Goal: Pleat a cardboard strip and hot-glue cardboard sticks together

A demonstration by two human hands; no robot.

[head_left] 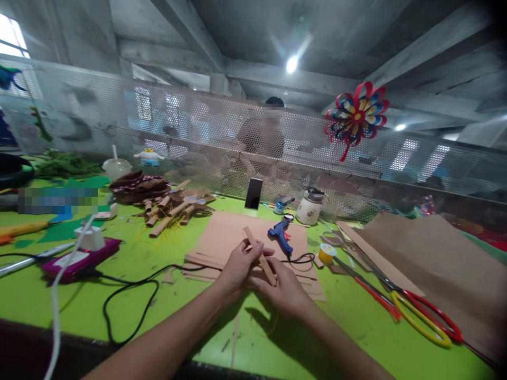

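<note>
A narrow folded strip of brown kraft paper (268, 269) slants between my two hands, above the table. Its upper part is pinched by my left hand (236, 266), the thumb lying along it. Around the lower end, the fingers of my right hand (290, 289) are closed. Under and behind the hands lies a stack of brown paper sheets (222, 232). A blue glue gun (282, 237) rests on those sheets, just beyond my right hand. The undersides of the fingers are partly hidden.
Long scissors (420, 314), a yellow spool (327, 254) and large brown paper (443, 269) lie right. Rolled paper tubes (170, 214) are piled back left. A purple power strip (81, 258) and black cable (130, 285) sit left. A phone (253, 193) stands before a mesh partition (190, 137); someone sits behind.
</note>
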